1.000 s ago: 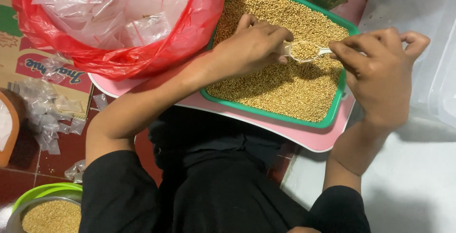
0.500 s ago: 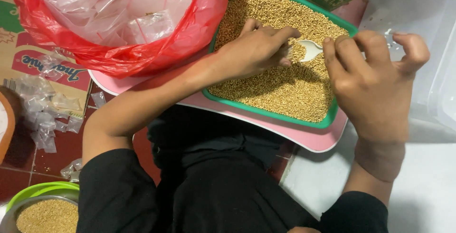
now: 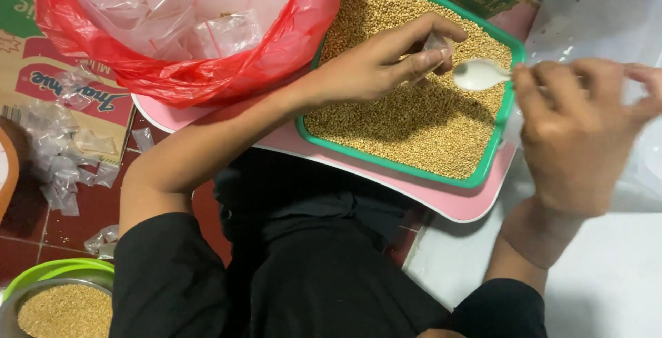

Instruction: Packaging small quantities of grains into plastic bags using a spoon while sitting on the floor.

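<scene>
Green plastic forms the rim of a shallow tray (image 3: 516, 55) filled almost to the brim with small golden-brown grains (image 3: 407, 117), and everything else is placed around it. The tray rests on a pink board (image 3: 441, 203) across the lap of a person dressed in black.

Over the middle of the tray, the person's left hand (image 3: 376, 69) pinches a tiny clear plastic bag (image 3: 436, 41) between thumb and fingertips, its mouth turned toward a white spoon (image 3: 479, 74). The right hand (image 3: 572, 138), just past the tray's right edge, is closed around the spoon's handle. The spoon's bowl hovers over the grain beside the little bag and looks empty; whether any grain is already inside the bag cannot be told.

Left of the tray, a large red plastic bag (image 3: 283, 41) holds a loose heap of small clear bags (image 3: 165, 7); whether those are filled is not clear. Farther left, more small clear bags (image 3: 65, 165) lie scattered on the red tiled floor beside printed cardboard. Below and well to the left of the tray, a green bowl (image 3: 55, 269) holds more of the same grain.

Judging by the still-full tray, most of the portioning appears to remain.
</scene>
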